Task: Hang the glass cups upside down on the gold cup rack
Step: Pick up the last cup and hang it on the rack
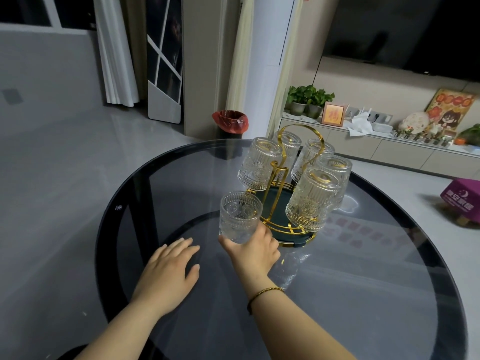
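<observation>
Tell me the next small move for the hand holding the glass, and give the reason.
Probably turn the glass cup mouth down, then lift it toward a free prong of the gold cup rack. The right hand grips it upright by its base beside the rack, while five cups already hang inverted there. The left hand lies flat on the glass table.

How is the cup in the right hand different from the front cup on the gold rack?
The held cup stands mouth up in the right hand; the front rack cup hangs mouth down, tilted, on the gold rack. The held cup is beside the rack, not on it. Both are clear ribbed glass.
</observation>
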